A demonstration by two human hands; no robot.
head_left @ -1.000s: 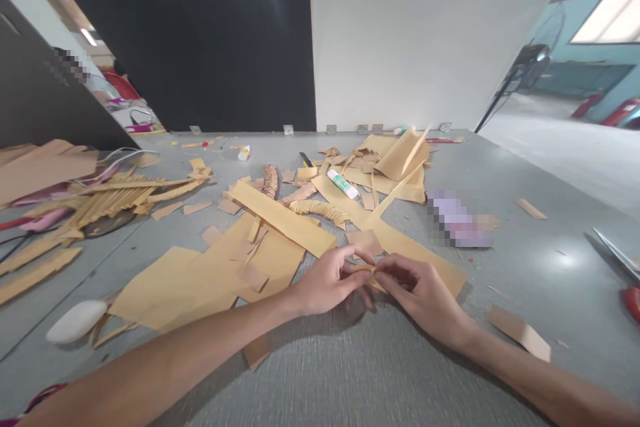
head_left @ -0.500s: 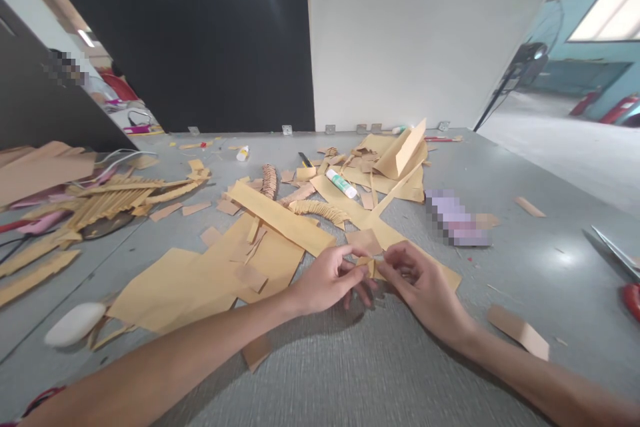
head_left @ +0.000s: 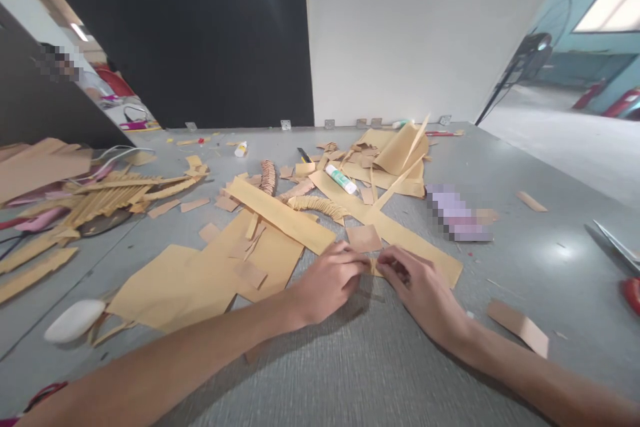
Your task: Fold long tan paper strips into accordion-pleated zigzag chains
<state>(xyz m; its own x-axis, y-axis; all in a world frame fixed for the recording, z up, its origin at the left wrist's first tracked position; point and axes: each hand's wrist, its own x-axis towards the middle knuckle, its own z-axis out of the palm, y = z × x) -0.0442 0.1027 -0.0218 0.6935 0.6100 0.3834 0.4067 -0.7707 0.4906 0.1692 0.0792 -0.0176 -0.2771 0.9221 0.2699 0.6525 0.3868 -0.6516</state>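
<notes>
My left hand (head_left: 327, 280) and my right hand (head_left: 417, 287) meet low over the grey table (head_left: 350, 373), fingers curled and pinched on a small folded piece of tan paper (head_left: 373, 265) between them. Most of that piece is hidden by my fingertips. A small tan square (head_left: 363, 238) lies just beyond my hands, on a long tan strip (head_left: 415, 248). A large tan sheet (head_left: 200, 277) with loose scraps on it lies to the left of my left hand.
A glue stick (head_left: 341, 179) and a pleated paper coil (head_left: 315, 205) lie farther back among heaped tan paper (head_left: 395, 157). A white oval object (head_left: 74, 320) sits at the left, a tan offcut (head_left: 517, 325) at the right, scissors (head_left: 620, 253) at the far right edge.
Both hands have dropped closer to the table and pressed together on the small paper piece; my left fingers have curled over it. The view has shifted slightly.
</notes>
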